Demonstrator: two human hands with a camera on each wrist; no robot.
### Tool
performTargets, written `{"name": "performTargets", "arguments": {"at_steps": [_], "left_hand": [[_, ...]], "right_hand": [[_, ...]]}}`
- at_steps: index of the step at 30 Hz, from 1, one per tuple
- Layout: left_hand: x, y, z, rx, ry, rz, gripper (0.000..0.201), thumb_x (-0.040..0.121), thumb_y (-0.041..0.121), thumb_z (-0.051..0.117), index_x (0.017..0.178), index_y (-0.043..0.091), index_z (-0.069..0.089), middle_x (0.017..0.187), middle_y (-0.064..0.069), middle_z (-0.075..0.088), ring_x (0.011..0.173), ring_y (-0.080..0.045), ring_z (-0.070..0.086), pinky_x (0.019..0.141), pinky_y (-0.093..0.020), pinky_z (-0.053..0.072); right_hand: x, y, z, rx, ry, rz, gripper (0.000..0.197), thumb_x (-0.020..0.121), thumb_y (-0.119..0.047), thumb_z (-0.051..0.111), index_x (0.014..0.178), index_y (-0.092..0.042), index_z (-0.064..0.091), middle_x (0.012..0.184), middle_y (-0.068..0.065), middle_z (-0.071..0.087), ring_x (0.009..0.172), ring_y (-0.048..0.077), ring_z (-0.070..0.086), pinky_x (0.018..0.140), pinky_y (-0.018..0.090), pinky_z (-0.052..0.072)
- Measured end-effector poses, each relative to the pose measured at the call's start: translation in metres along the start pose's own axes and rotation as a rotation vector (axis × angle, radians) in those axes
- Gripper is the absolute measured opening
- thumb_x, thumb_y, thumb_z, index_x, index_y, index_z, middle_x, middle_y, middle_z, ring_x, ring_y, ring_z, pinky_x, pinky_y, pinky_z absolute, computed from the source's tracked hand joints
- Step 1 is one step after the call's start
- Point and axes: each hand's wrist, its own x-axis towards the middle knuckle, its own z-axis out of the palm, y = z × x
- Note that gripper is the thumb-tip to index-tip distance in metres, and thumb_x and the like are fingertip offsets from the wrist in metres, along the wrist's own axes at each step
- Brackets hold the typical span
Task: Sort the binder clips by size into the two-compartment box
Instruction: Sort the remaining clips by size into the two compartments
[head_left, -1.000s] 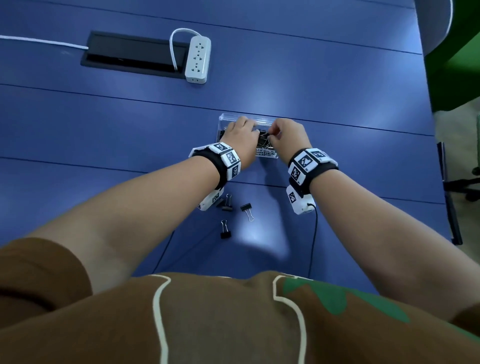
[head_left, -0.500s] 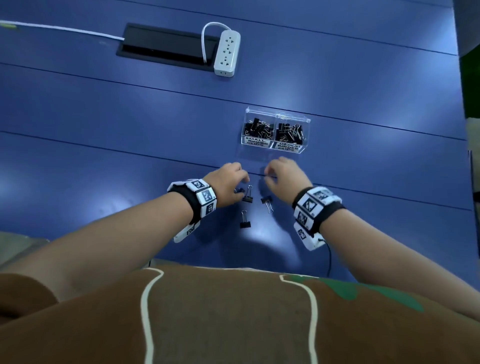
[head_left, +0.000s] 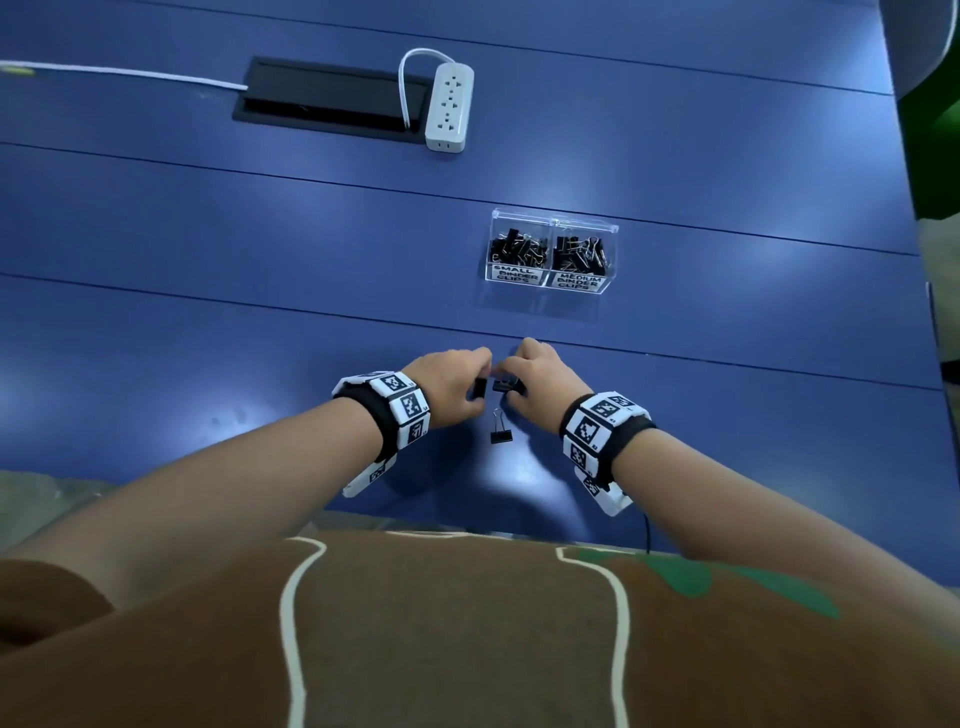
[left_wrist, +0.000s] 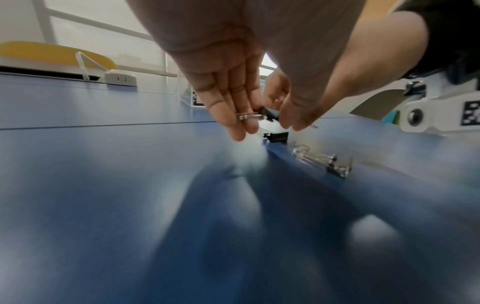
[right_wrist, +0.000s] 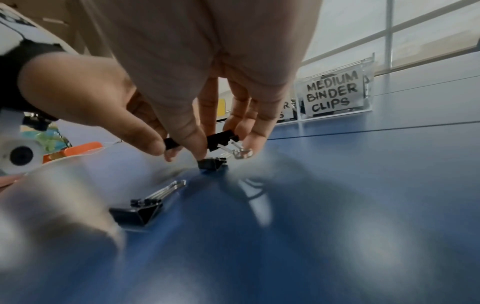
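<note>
The clear two-compartment box (head_left: 554, 222) stands mid-table. Its left half is labelled SMALL BINDER CLIPS and its right half MEDIUM BINDER CLIPS (right_wrist: 333, 92); both hold several black clips. Nearer me, my left hand (head_left: 470, 382) pinches a small black binder clip (head_left: 480, 387) (right_wrist: 171, 143). My right hand (head_left: 527, 382) pinches another black clip (right_wrist: 223, 139) between thumb and fingers, its silver handles hanging down. The two hands almost touch. Under the fingertips a third clip (right_wrist: 211, 163) (left_wrist: 276, 136) sits on the table. A fourth clip (head_left: 500, 431) (right_wrist: 137, 209) lies just behind, closer to me.
The blue table (head_left: 208, 234) stretches far to the left. At the back are a black cable recess (head_left: 332, 104), a white power strip (head_left: 449, 106) and a white cable (head_left: 130, 73). The table's near edge lies just behind my wrists.
Both hands have drawn back from the box to the loose clips near the front edge. Each now pinches one clip; half a second ago they were just reaching the clips.
</note>
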Motion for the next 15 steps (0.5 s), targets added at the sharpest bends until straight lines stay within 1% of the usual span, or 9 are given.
{"name": "performTargets", "arguments": {"at_steps": [1, 3, 5, 7, 9, 11, 13, 15], "left_hand": [[-0.003, 0.002, 0.001, 0.015, -0.019, 0.018, 0.024, 0.080, 0.024, 0.058, 0.098, 0.017, 0.044, 0.079, 0.004, 0.055, 0.075, -0.028, 0.056, 0.066, -0.035, 0.045], [-0.010, 0.007, 0.003, 0.056, -0.037, 0.066, 0.026, 0.082, 0.024, 0.055, 0.107, 0.019, 0.047, 0.082, 0.002, 0.059, 0.078, -0.028, 0.057, 0.066, -0.034, 0.044], [-0.016, 0.012, 0.008, 0.103, -0.054, 0.127, 0.031, 0.086, 0.026, 0.051, 0.117, 0.023, 0.051, 0.092, -0.001, 0.063, 0.085, -0.027, 0.059, 0.068, -0.032, 0.042], [-0.018, 0.016, 0.014, 0.182, -0.092, 0.197, 0.034, 0.090, 0.027, 0.047, 0.124, 0.027, 0.052, 0.104, -0.005, 0.061, 0.090, -0.028, 0.059, 0.067, -0.032, 0.040], [-0.018, 0.020, 0.021, 0.267, -0.141, 0.223, 0.033, 0.093, 0.027, 0.043, 0.125, 0.027, 0.052, 0.112, -0.008, 0.056, 0.092, -0.031, 0.060, 0.066, -0.033, 0.041], [-0.015, 0.023, 0.029, 0.304, -0.159, 0.181, 0.032, 0.094, 0.026, 0.041, 0.125, 0.024, 0.051, 0.115, -0.010, 0.053, 0.091, -0.034, 0.060, 0.064, -0.034, 0.040], [-0.014, 0.025, 0.033, 0.293, -0.142, 0.142, 0.031, 0.094, 0.027, 0.042, 0.123, 0.020, 0.050, 0.115, -0.011, 0.050, 0.090, -0.035, 0.059, 0.064, -0.035, 0.040], [-0.012, 0.026, 0.035, 0.271, -0.133, 0.142, 0.032, 0.093, 0.034, 0.047, 0.120, 0.016, 0.050, 0.113, -0.011, 0.048, 0.090, -0.036, 0.059, 0.065, -0.037, 0.042]], "right_hand": [[0.000, -0.001, 0.002, -0.025, -0.014, 0.007, 0.037, 0.082, -0.005, 0.053, 0.118, -0.012, 0.061, 0.110, 0.016, 0.046, 0.109, 0.033, 0.042, 0.088, 0.045, 0.046], [-0.001, 0.000, 0.005, -0.065, -0.029, 0.024, 0.030, 0.084, -0.008, 0.053, 0.113, -0.011, 0.062, 0.110, 0.015, 0.044, 0.109, 0.033, 0.040, 0.086, 0.048, 0.047], [-0.003, 0.003, 0.007, -0.066, -0.021, 0.044, 0.026, 0.087, -0.014, 0.056, 0.112, -0.012, 0.062, 0.111, 0.014, 0.044, 0.109, 0.032, 0.040, 0.087, 0.049, 0.047], [-0.007, 0.007, 0.009, -0.045, -0.003, 0.071, 0.028, 0.088, -0.017, 0.057, 0.116, -0.013, 0.060, 0.113, 0.014, 0.045, 0.110, 0.033, 0.041, 0.088, 0.046, 0.047], [-0.009, 0.010, 0.009, -0.036, 0.008, 0.084, 0.030, 0.087, -0.014, 0.056, 0.116, -0.012, 0.059, 0.114, 0.015, 0.047, 0.111, 0.033, 0.042, 0.089, 0.045, 0.046], [-0.011, 0.012, 0.007, -0.013, 0.025, 0.090, 0.029, 0.087, -0.010, 0.053, 0.116, -0.009, 0.061, 0.116, 0.015, 0.051, 0.113, 0.034, 0.043, 0.090, 0.045, 0.046], [-0.012, 0.015, 0.003, 0.038, 0.075, 0.096, 0.026, 0.089, -0.008, 0.051, 0.110, -0.006, 0.065, 0.113, 0.017, 0.057, 0.111, 0.034, 0.048, 0.091, 0.045, 0.047], [-0.013, 0.020, 0.000, 0.077, 0.123, 0.107, 0.022, 0.090, -0.006, 0.051, 0.103, -0.003, 0.068, 0.109, 0.018, 0.061, 0.106, 0.035, 0.054, 0.089, 0.043, 0.048]]}}
